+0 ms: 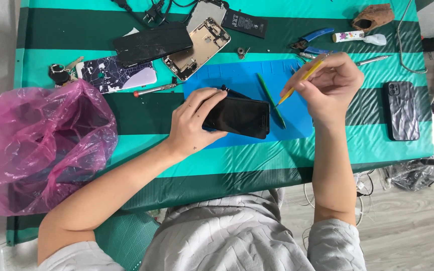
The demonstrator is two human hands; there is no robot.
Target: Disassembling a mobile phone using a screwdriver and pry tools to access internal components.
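On the blue mat (pixel 297 125), your left hand (pixel 193 123) clamps the black phone (pixel 239 117), long axis left-right; your right hand (pixel 327 85) pinches 1 yellow tool (pixel 302 79) just right of it.

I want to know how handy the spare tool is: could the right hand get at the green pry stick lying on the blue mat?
Probably yes. The green pry stick lies bare on the blue mat beside the right hand, with nothing over it. But that hand already holds a yellow tool.
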